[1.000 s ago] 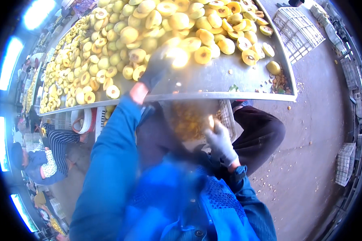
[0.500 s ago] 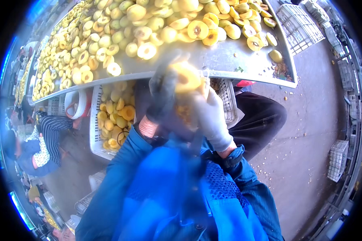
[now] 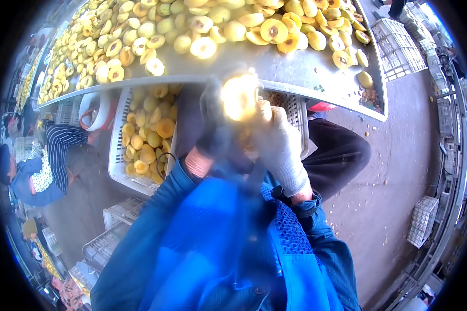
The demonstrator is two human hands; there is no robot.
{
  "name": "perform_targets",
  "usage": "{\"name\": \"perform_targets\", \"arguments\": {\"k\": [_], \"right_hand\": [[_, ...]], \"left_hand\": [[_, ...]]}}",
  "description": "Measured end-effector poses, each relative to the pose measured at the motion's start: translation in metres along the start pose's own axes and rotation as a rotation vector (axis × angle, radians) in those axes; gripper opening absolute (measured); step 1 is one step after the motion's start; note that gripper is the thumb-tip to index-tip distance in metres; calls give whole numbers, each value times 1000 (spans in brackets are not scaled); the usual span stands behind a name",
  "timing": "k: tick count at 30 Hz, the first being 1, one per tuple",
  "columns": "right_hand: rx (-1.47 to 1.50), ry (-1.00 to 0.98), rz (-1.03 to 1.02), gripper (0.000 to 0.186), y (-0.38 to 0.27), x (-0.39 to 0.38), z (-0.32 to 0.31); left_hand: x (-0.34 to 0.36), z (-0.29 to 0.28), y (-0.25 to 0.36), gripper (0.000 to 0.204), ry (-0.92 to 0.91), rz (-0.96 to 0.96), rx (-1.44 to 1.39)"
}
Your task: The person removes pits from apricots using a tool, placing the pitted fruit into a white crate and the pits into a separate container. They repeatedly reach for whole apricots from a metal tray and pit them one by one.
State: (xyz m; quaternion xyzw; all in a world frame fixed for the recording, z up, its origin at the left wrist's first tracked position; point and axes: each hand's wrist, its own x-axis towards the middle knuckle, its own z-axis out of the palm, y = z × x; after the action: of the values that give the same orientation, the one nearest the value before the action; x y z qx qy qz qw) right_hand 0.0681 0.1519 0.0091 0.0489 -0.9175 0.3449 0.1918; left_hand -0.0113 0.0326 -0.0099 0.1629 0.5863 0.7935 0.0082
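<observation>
Just below the near edge of the metal table, my left hand (image 3: 211, 116) in a dark glove is closed around a halved yellow peach (image 3: 239, 97). Strong glare washes out the fruit's surface. My right hand (image 3: 281, 142), in a pale grey-white glove, is closed with its fingers curled close against the peach's right side. Whatever those fingers grip is hidden by the blur. Under both hands lie some orange-yellow pieces, too smeared to make out. On the table (image 3: 244, 65) spread many peach halves (image 3: 274, 31), several with the cut face up.
A white crate (image 3: 115, 150) of peach halves stands left of my legs; another crate (image 3: 299, 122) is at my right. A white bucket (image 3: 95, 111) sits farther left, near a seated person (image 3: 36, 171). Pits and scraps (image 3: 369, 97) lie in the table's right corner.
My hands stay together at the table edge with the peach, which now shows brighter glare. My right forearm sits slightly farther right, and the whole view has shifted a little.
</observation>
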Motion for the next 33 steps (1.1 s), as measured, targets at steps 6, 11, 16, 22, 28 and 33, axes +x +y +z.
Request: {"name": "perform_targets", "arguments": {"k": [6, 11, 16, 22, 28, 33], "right_hand": [[-29, -157, 171, 38, 2, -2, 2], [-211, -182, 87, 38, -8, 2, 2], [17, -222, 333, 40, -2, 1, 12], [70, -195, 207, 38, 15, -8, 17], [105, -299, 248, 27, 27, -3, 15], [366, -231, 241, 26, 42, -17, 27]], "left_hand": [[-4, 1, 9, 58, -106, -85, -203], [-2, 12, 23, 55, -11, -209, -92], [2, 5, 11, 63, -101, -87, 97], [3, 4, 7, 60, -91, 4, 307], [6, 3, 7, 40, -151, 49, 372], [24, 7, 13, 44, -402, -30, 379]]}}
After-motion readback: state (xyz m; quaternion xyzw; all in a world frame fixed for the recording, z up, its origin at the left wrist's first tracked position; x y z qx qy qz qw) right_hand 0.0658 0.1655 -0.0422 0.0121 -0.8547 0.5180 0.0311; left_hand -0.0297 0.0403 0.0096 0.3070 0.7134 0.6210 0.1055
